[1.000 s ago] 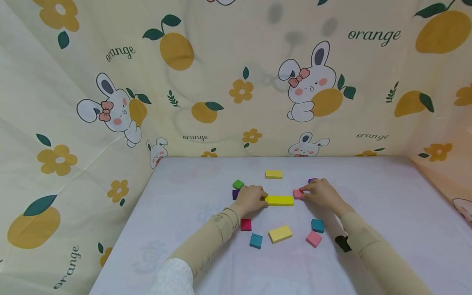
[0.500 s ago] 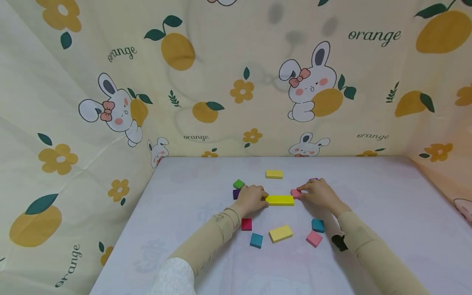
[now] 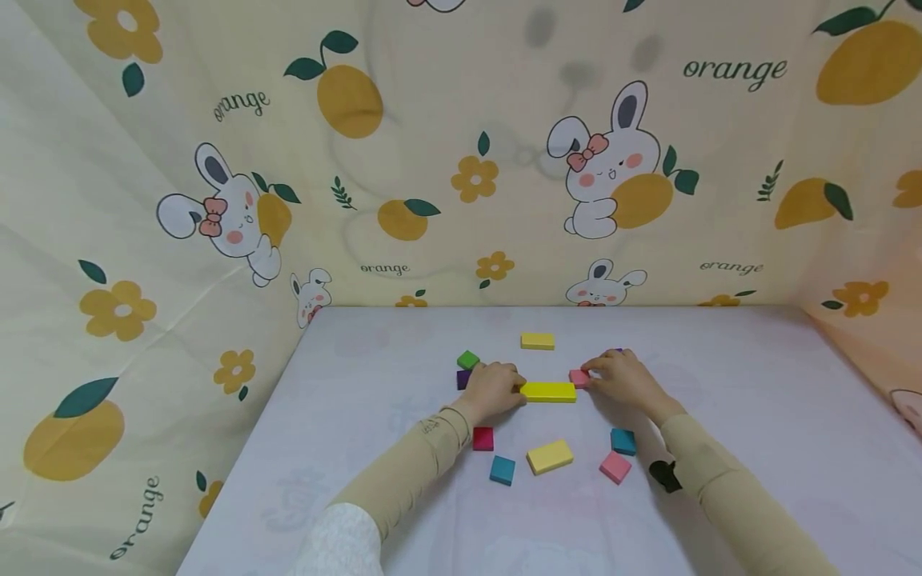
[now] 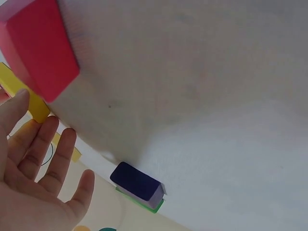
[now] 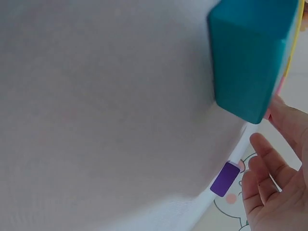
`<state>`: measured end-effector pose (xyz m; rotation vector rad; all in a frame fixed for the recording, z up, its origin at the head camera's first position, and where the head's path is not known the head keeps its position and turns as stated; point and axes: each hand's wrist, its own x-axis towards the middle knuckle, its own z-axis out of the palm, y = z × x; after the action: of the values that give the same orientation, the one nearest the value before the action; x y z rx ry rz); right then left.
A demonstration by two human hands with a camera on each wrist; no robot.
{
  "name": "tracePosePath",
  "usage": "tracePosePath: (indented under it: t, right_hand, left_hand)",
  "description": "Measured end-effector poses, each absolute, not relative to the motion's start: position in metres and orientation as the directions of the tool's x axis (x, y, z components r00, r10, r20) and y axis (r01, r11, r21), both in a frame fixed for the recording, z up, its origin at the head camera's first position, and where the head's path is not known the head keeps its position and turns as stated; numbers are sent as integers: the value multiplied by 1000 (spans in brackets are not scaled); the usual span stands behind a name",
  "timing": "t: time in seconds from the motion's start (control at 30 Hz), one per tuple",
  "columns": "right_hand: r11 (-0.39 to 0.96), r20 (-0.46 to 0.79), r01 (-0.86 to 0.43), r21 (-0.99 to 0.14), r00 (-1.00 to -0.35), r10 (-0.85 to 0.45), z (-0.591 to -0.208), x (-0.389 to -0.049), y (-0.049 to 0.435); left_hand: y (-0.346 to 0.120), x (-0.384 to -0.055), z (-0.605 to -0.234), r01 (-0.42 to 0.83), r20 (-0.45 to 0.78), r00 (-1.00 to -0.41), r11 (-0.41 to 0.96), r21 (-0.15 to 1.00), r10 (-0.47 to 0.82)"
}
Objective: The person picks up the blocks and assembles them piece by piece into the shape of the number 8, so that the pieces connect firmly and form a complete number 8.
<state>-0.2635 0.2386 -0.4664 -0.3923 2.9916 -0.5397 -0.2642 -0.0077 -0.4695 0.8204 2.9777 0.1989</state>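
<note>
Pinching the bar (image 3: 549, 392) by its left end, your left hand (image 3: 493, 392) holds it narrowly between thumb and fingers while it lies flat. Your right hand (image 3: 625, 378) has the pink block (image 3: 579, 378) in a similarly narrow hold, by its right side, just off the bar's right end and slightly behind it; whether the two pieces touch, you cannot tell from these views. Both look like small, rigid, painted pieces, probably wood, so expect them to be light, stiff and hard to break, though smooth faces may slide easily under a fingertip or across the cloth. The bar should swivel readily if pushed at one end, so your hold at its left tip is a fair anchor; for the pink block, opposite side faces, low down, should give the steadiest hold. Mind the neighbours: the green block (image 3: 468, 360) and dark block (image 3: 463, 379) sit left of the bar, close by your left knuckles, the red block (image 3: 483, 438) is in front and to its left, and the purple block (image 5: 225, 180) is behind and to its right.
</note>
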Motion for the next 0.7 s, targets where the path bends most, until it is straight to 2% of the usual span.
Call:
tracePosePath:
  t: [0.23, 0.53, 0.7]
  right_hand:
    - [889, -27, -235, -394, -963, -267, -465, -260, 240]
    - [889, 2, -264, -374, -959, -283, -459, -247, 246]
    - [878, 1, -261, -402, -959, -285, -457, -236, 252]
  left_hand:
    - [-7, -262, -471, 503, -12, -861, 854, 130, 509]
    - [-6, -261, -473, 502, 11, -863, 856, 123, 505]
    - [-7, -261, -470, 495, 11, -867, 859, 133, 498]
